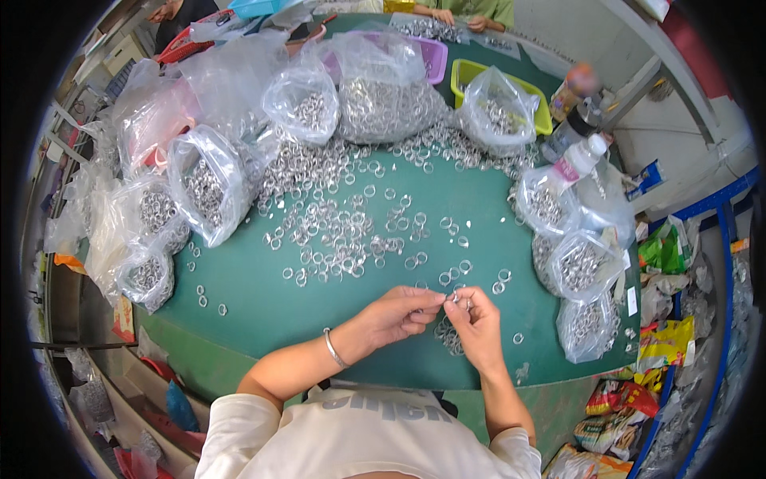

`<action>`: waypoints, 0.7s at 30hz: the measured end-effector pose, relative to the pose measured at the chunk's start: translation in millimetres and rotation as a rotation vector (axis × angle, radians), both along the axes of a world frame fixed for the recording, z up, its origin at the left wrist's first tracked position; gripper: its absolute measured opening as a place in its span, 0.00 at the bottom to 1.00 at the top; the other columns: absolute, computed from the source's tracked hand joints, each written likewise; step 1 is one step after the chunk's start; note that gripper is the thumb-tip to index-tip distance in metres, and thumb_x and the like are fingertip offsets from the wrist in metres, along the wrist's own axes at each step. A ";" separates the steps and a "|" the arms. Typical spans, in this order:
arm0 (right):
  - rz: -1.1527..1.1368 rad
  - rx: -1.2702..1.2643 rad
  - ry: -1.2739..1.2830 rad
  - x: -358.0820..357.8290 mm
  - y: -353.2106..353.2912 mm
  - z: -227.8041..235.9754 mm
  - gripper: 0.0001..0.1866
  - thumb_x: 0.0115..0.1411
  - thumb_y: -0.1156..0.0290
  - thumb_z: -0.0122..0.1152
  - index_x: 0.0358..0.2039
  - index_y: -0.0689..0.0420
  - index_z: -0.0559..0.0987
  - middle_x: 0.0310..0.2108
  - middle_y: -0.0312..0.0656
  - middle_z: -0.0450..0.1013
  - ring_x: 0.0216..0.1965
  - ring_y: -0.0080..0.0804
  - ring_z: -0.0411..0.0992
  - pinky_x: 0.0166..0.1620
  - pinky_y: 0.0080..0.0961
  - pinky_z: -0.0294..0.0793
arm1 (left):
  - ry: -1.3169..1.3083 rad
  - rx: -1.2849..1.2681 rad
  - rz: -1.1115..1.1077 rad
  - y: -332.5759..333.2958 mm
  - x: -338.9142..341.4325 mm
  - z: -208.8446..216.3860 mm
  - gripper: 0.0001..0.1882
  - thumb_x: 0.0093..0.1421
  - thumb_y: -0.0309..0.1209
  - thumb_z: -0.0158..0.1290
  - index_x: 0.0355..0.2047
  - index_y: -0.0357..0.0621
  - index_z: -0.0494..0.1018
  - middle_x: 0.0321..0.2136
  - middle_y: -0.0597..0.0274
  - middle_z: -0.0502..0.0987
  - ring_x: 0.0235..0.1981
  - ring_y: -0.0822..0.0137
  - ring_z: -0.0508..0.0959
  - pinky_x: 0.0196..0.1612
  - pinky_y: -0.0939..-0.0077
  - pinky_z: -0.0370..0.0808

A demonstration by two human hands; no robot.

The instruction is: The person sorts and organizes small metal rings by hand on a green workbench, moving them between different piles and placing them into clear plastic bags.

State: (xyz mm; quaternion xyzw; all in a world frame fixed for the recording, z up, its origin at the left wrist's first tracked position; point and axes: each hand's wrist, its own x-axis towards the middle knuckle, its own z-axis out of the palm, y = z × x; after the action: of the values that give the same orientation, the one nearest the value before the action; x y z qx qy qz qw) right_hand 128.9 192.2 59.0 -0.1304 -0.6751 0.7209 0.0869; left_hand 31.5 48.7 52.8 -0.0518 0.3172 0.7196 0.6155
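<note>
Close to the table's front edge, my left hand (pixel 396 313) and my right hand (pixel 477 323) meet fingertip to fingertip. Between them is a small silvery metal ring (pixel 455 296), pinched by my right thumb and fingers. My left thumb and forefinger are pressed together at the ring's edge; whether they grip it or a tiny part on it is too small to tell. A little pile of rings (pixel 449 337) lies partly hidden beneath my right hand. Many loose rings (pixel 339 239) are scattered over the green tabletop (pixel 479 207) beyond my hands.
Clear plastic bags of rings stand round the left (pixel 206 188), back (pixel 387 104) and right (pixel 582 267). A green basket (pixel 542 116), a purple basket (pixel 435 60) and a plastic bottle (pixel 581 158) stand behind. Across the table, another person's hands (pixel 477 23) are beside metal parts.
</note>
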 end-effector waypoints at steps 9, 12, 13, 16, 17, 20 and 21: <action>-0.121 0.162 0.182 -85.3 36.2 28.7 0.05 0.63 0.73 0.53 0.38 0.60 0.70 0.23 0.25 0.62 0.23 0.09 0.56 0.23 0.11 0.55 | -0.032 -0.062 0.187 -11.7 -14.3 -18.2 0.09 0.63 0.32 0.52 0.39 0.39 0.72 0.21 0.75 0.61 0.21 0.82 0.59 0.19 0.88 0.55; -0.130 0.309 0.275 -195.7 61.1 65.0 0.07 0.63 0.71 0.54 0.38 0.60 0.71 0.22 0.28 0.63 0.20 0.12 0.58 0.21 0.13 0.57 | -0.102 -0.069 0.272 -21.5 -20.4 -28.8 0.08 0.63 0.30 0.51 0.39 0.39 0.72 0.22 0.73 0.62 0.22 0.80 0.60 0.20 0.87 0.56; -0.060 0.203 0.301 -244.7 71.8 75.8 0.08 0.62 0.71 0.55 0.37 0.62 0.71 0.21 0.29 0.64 0.19 0.14 0.59 0.20 0.14 0.57 | -0.127 -0.052 0.301 -24.8 -22.7 -30.2 0.08 0.63 0.30 0.52 0.39 0.39 0.72 0.22 0.73 0.62 0.22 0.81 0.60 0.21 0.86 0.56; 0.071 0.325 0.242 -365.0 106.1 98.2 0.19 0.61 0.71 0.55 0.49 0.68 0.69 0.40 0.47 0.72 0.33 0.28 0.73 0.30 0.21 0.73 | -0.183 -0.055 0.336 -26.0 -32.3 -35.6 0.07 0.63 0.29 0.50 0.39 0.41 0.72 0.23 0.70 0.63 0.23 0.78 0.61 0.20 0.86 0.57; 0.031 0.310 0.223 -381.7 117.4 96.8 0.21 0.61 0.71 0.54 0.52 0.68 0.67 0.44 0.50 0.70 0.38 0.32 0.72 0.35 0.24 0.73 | -0.180 -0.081 0.343 -24.3 -34.5 -29.1 0.07 0.63 0.29 0.51 0.39 0.41 0.72 0.23 0.70 0.63 0.23 0.78 0.62 0.20 0.86 0.57; -0.047 0.159 0.177 -403.3 128.1 88.3 0.25 0.62 0.71 0.52 0.57 0.70 0.63 0.55 0.55 0.63 0.51 0.40 0.68 0.50 0.31 0.71 | -0.203 -0.079 0.366 -29.5 -39.0 -27.1 0.08 0.62 0.29 0.51 0.40 0.41 0.72 0.23 0.70 0.64 0.23 0.77 0.63 0.20 0.85 0.58; -0.067 0.041 0.181 -397.4 130.8 86.0 0.24 0.63 0.70 0.51 0.56 0.71 0.62 0.57 0.55 0.61 0.54 0.42 0.66 0.55 0.33 0.68 | -0.210 -0.063 0.375 -31.1 -39.8 -28.8 0.08 0.62 0.29 0.51 0.41 0.41 0.72 0.23 0.70 0.64 0.23 0.77 0.63 0.21 0.85 0.59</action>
State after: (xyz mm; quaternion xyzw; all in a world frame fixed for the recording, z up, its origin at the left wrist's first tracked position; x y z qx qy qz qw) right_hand -268.4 323.1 145.1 -0.0856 -0.6744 0.7124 0.1744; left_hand -8.3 17.6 24.0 -0.2041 0.2584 0.8019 0.4985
